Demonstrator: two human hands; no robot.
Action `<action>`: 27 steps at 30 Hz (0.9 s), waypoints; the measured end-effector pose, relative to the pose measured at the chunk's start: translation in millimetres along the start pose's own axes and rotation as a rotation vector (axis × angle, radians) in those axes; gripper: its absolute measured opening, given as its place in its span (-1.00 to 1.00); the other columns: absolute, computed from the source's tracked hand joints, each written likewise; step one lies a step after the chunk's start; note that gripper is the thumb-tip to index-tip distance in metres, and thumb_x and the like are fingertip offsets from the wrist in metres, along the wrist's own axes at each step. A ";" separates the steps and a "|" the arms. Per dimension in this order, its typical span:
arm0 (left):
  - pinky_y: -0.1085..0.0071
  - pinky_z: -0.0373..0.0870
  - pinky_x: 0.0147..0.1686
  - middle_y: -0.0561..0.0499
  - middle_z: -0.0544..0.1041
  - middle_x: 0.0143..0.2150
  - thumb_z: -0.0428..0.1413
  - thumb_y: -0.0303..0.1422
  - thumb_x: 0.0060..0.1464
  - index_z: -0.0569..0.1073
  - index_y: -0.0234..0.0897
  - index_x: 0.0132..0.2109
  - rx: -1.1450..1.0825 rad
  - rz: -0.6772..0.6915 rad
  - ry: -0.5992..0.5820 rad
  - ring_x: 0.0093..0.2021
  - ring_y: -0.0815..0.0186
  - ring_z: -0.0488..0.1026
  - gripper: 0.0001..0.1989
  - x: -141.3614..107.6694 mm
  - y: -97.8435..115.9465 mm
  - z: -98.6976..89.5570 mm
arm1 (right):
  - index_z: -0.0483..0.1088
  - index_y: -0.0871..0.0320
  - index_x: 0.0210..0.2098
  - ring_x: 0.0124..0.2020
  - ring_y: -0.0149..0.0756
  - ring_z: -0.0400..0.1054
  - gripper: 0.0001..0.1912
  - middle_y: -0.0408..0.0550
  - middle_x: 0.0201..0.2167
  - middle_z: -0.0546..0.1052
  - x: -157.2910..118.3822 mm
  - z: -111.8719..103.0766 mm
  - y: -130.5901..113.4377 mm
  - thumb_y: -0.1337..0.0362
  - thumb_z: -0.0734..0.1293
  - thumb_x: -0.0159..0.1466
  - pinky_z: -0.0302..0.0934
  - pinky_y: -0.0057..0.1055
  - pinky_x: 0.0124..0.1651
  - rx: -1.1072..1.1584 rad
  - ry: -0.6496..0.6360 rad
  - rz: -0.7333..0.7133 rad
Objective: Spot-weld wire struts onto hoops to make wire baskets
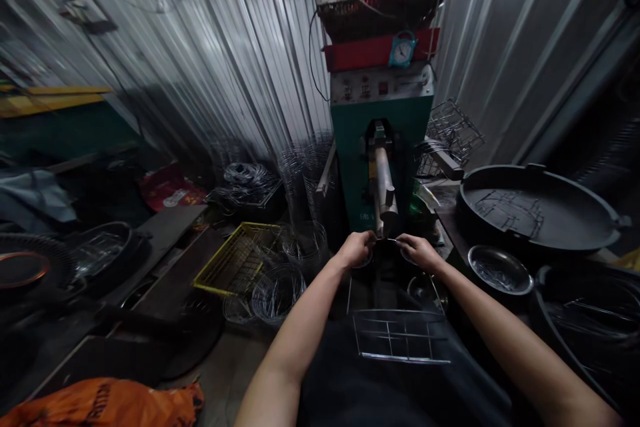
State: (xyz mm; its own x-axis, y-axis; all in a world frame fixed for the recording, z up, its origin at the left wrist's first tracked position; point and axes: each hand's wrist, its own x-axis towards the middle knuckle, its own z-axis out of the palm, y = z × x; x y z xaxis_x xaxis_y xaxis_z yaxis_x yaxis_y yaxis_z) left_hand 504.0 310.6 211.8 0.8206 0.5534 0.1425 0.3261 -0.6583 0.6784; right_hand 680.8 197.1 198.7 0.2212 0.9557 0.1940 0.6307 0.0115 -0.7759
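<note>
My left hand (358,249) and my right hand (416,251) are closed on opposite sides of a wire rack (400,335), whose thin metal bars reach down toward my lap. The rack's far edge, between my hands, lies at the tip of a green machine's (350,167) cylindrical metal arm (384,180). Whether the wire touches the tip is too small to tell. Fingers of both hands are curled and partly hidden by their own knuckles.
Left of the machine are a yellow wire basket (227,260) and wire coils (279,290). At right stand a large black pan (540,207), a metal bowl (500,269) and a dark tub (590,320) holding wire pieces. An orange bag (105,403) lies lower left.
</note>
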 end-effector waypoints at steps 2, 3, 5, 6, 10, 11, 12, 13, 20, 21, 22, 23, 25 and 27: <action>0.51 0.27 -0.34 0.01 0.49 -0.39 -0.02 -0.44 -0.01 0.45 -0.34 -0.24 -0.018 -0.003 0.004 -0.38 0.36 0.38 -0.80 1.5 -1.1 1.0 | 0.37 0.15 -0.42 -0.43 -0.31 0.26 -0.68 -0.14 -0.50 0.41 0.1 0.4 0.5 0.03 0.17 0.10 0.14 -0.45 -0.36 0.019 -0.008 0.007; 0.51 0.27 -0.34 0.01 0.49 -0.39 -0.02 -0.44 -0.01 0.45 -0.35 -0.24 -0.029 -0.004 0.007 -0.38 0.37 0.38 -0.80 2.0 -1.6 1.6 | 0.37 0.15 -0.42 -0.45 -0.32 0.25 -0.67 -0.14 -0.51 0.40 0.0 0.6 0.3 0.03 0.16 0.10 0.13 -0.46 -0.38 0.032 -0.016 0.017; 0.51 0.27 -0.35 0.00 0.49 -0.40 -0.03 -0.43 0.00 0.45 -0.35 -0.25 -0.047 0.000 0.007 -0.39 0.37 0.38 -0.80 2.4 -2.3 2.4 | 0.36 0.15 -0.43 -0.48 -0.34 0.24 -0.66 -0.15 -0.54 0.39 -0.6 0.6 -1.2 0.01 0.16 0.11 0.11 -0.47 -0.43 0.050 -0.029 0.046; 0.51 0.27 -0.35 0.00 0.49 -0.40 -0.03 -0.43 0.00 0.44 -0.35 -0.25 -0.051 0.002 0.005 -0.39 0.36 0.38 -0.80 2.2 -2.4 2.5 | 0.36 0.15 -0.43 -0.49 -0.35 0.23 -0.66 -0.15 -0.54 0.38 -0.9 0.5 -2.3 0.01 0.16 0.11 0.11 -0.48 -0.43 0.051 -0.031 0.056; 0.50 0.27 -0.34 -0.01 0.50 -0.37 -0.02 -0.43 0.00 0.44 -0.36 -0.24 -0.047 -0.005 0.002 -0.35 0.35 0.39 -0.81 1.4 -1.9 0.9 | 0.36 0.15 -0.43 -0.45 -0.33 0.24 -0.69 -0.14 -0.53 0.39 -1.2 -1.0 -6.1 0.04 0.17 0.09 0.11 -0.46 -0.38 0.018 -0.014 0.041; 0.50 0.27 -0.34 -0.01 0.50 -0.37 -0.02 -0.43 0.00 0.44 -0.36 -0.24 -0.049 -0.014 0.001 -0.35 0.35 0.39 -0.80 1.4 -1.9 0.5 | 0.35 0.15 -0.44 -0.46 -0.33 0.23 -0.69 -0.14 -0.53 0.38 -0.9 -1.4 -6.4 0.04 0.17 0.09 0.10 -0.46 -0.37 0.011 -0.012 0.042; 0.50 0.27 -0.34 -0.01 0.50 -0.37 -0.02 -0.43 0.00 0.44 -0.36 -0.24 -0.053 -0.024 -0.005 -0.35 0.35 0.39 -0.80 1.5 -2.0 0.1 | 0.35 0.15 -0.44 -0.46 -0.32 0.23 -0.69 -0.14 -0.54 0.37 -0.5 -1.6 -6.4 0.04 0.16 0.09 0.10 -0.46 -0.38 0.005 -0.013 0.048; 0.50 0.27 -0.34 0.00 0.50 -0.38 -0.02 -0.43 0.00 0.44 -0.36 -0.24 -0.055 -0.035 -0.014 -0.35 0.35 0.39 -0.80 1.7 -2.2 -0.2 | 0.34 0.15 -0.45 -0.47 -0.32 0.22 -0.68 -0.15 -0.55 0.36 0.0 -1.7 -6.2 0.04 0.15 0.09 0.10 -0.45 -0.38 -0.002 -0.015 0.054; 0.49 0.28 -0.32 0.00 0.49 -0.36 -0.02 -0.41 0.00 0.44 -0.35 -0.22 -0.041 -0.052 -0.035 -0.35 0.35 0.38 -0.79 3.4 -0.2 -3.4 | 0.31 0.15 -0.48 -0.46 -0.32 0.21 -0.67 -0.15 -0.57 0.33 1.8 -1.4 -5.1 0.02 0.13 0.09 0.08 -0.45 -0.38 -0.029 -0.031 0.075; 0.49 0.28 -0.32 0.00 0.49 -0.36 -0.02 -0.41 0.00 0.44 -0.35 -0.22 -0.041 -0.054 -0.035 -0.34 0.35 0.38 -0.79 3.5 1.1 -4.3 | 0.31 0.15 -0.49 -0.47 -0.32 0.20 -0.66 -0.15 -0.57 0.32 1.6 -1.5 -5.5 0.01 0.12 0.09 0.08 -0.45 -0.39 -0.033 -0.034 0.078; 0.49 0.28 -0.32 0.00 0.49 -0.36 -0.02 -0.41 0.00 0.44 -0.35 -0.22 -0.039 -0.056 -0.038 -0.34 0.35 0.38 -0.79 3.5 2.5 -5.3 | 0.30 0.15 -0.49 -0.47 -0.31 0.20 -0.66 -0.15 -0.57 0.32 1.5 -1.7 -6.0 0.01 0.12 0.09 0.08 -0.44 -0.39 -0.036 -0.037 0.082; 0.49 0.29 -0.31 0.01 0.49 -0.36 -0.01 -0.41 -0.01 0.44 -0.35 -0.22 -0.034 -0.059 -0.042 -0.34 0.35 0.38 -0.79 3.4 3.9 -6.5 | 0.30 0.15 -0.49 -0.47 -0.31 0.20 -0.66 -0.15 -0.57 0.32 1.3 -2.0 -6.5 0.02 0.12 0.09 0.08 -0.44 -0.39 -0.037 -0.039 0.084; 0.48 0.29 -0.30 0.01 0.49 -0.36 -0.01 -0.41 -0.01 0.44 -0.35 -0.22 -0.022 -0.065 -0.053 -0.34 0.35 0.38 -0.79 2.9 6.1 -8.6 | 0.30 0.15 -0.49 -0.46 -0.30 0.21 -0.67 -0.14 -0.56 0.33 1.0 -2.4 -7.6 0.03 0.12 0.09 0.08 -0.44 -0.39 -0.035 -0.042 0.084; 0.48 0.29 -0.30 0.02 0.49 -0.36 -0.01 -0.41 -0.01 0.44 -0.34 -0.22 -0.013 -0.070 -0.060 -0.33 0.35 0.38 -0.79 2.0 7.4 -10.0 | 0.30 0.15 -0.50 -0.46 -0.30 0.22 -0.69 -0.14 -0.56 0.34 1.0 -2.4 -8.4 0.04 0.12 0.08 0.08 -0.44 -0.39 -0.029 -0.039 0.085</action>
State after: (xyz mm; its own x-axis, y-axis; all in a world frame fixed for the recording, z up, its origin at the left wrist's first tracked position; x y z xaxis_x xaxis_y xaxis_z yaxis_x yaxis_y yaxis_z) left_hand 503.4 311.9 224.3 0.8226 0.5664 0.0513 0.3782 -0.6121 0.6945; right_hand 677.4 197.3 206.8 0.2466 0.9635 0.1042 0.6325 -0.0786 -0.7706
